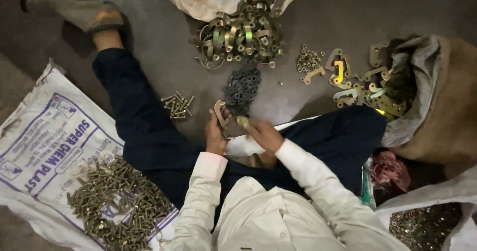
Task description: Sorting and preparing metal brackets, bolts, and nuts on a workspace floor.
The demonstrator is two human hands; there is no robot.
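A curved metal clamp [219,113] sits in the left hand [214,134], whose fingers are closed around its lower end so that the bent strip stands up above the knuckles. Just to the right of it, the right hand [263,133] pinches a small pale piece [242,121] between thumb and fingertips; it is too small to tell whether it is a nut or a bolt head. The two hands are close together, the small piece nearly at the clamp's side.

Directly beyond the hands lies a dark heap of washers [242,86] on the floor [149,12]. Farther out past that is a tangle of finished clamps [239,37] spilling from a pale sack [198,0]. To the left of the grip, near the outstretched trouser leg [134,112], is a small cluster of bolts [177,106]. Out to the right lie a little pile of nuts [308,59] and a spread of flat yellowish brackets [365,89] at the mouth of a burlap sack [447,107].

Nearer the person and well to the left, a big pile of bolts [117,201] rests on a printed white bag [44,141]. At the lower right, another open bag [425,223] holds small metal pieces.
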